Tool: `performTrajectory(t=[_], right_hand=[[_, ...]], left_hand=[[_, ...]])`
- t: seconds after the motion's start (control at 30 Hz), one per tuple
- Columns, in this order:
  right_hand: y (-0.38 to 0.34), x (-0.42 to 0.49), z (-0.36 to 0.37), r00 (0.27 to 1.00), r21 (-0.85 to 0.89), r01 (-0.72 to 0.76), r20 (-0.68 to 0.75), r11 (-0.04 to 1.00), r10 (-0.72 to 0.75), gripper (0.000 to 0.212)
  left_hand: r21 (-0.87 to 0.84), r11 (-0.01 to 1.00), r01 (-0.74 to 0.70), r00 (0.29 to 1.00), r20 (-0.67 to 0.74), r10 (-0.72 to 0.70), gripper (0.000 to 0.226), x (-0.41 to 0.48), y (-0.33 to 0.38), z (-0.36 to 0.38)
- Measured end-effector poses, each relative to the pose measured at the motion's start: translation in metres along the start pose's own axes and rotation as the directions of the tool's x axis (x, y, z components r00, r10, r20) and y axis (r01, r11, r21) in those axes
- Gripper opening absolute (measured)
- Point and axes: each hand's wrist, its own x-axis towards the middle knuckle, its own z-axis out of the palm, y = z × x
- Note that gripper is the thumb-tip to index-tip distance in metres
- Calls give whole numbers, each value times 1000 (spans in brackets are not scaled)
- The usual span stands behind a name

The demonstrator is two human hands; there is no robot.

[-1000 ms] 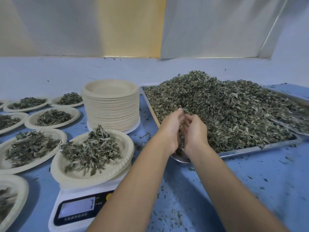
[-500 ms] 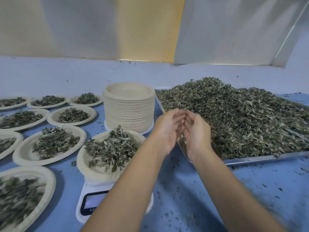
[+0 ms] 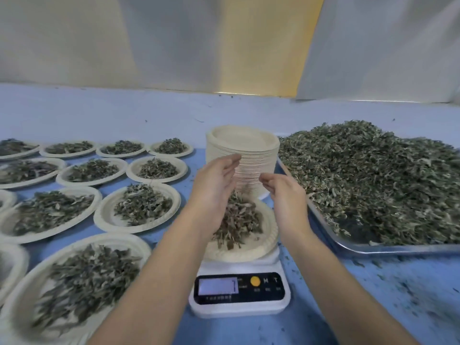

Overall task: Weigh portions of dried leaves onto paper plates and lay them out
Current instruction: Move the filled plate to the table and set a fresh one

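Left hand (image 3: 214, 195) and right hand (image 3: 286, 197) are both released, nothing gripped. Left fingers straight, palm facing right. Right fingers loosely curled, palm facing left. They hang apart above the scale.

Far left: rows of round off-white paper plates (image 3: 139, 207), each with a heap of dried grey-green leaves, on the blue table top (image 3: 373, 307). Nearest ones are blurred.

Centre back: tall stack of empty off-white paper plates (image 3: 242, 143), just behind the hands. Left fingertips overlap its side in view; contact unclear.

Centre front: white digital kitchen scale (image 3: 239, 310), black panel, yellow button. Display lit, reading too blurred to tell. On it sits a single off-white paper plate (image 3: 267, 242) carrying a portion of dried leaves (image 3: 239, 220), directly below the hands. Left wrist covers the plate's left edge.

Right: shallow rectangular metal tray (image 3: 373, 249), just beside the scale, heaped with a big pile of loose dried leaves (image 3: 373, 180). Leaf crumbs are scattered on the table in front of the tray.
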Motion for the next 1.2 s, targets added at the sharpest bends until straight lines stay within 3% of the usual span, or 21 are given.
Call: performTrajectory(t=[0.17, 0.37, 0.57, 0.87, 1.2], right_hand=[[9, 1, 0, 998, -95, -35, 45, 995, 39, 29], [14, 4, 1, 997, -99, -55, 49, 994, 61, 28], [13, 4, 0, 995, -82, -74, 63, 994, 79, 28], [5, -3, 5, 995, -19, -98, 30, 995, 98, 28], [-15, -7, 45, 992, 25, -118, 53, 993, 117, 28]], left_hand=[[76, 995, -60, 982, -173, 73, 24, 5, 13, -53], [324, 945, 30, 948, -308, 76, 28, 5, -1, -75], [359, 932, 46, 959, -276, 59, 28, 5, -15, -71], [296, 950, 105, 930, -367, 11, 24, 6, -14, -69], [395, 898, 196, 926, -375, -37, 25, 11, 22, -98]])
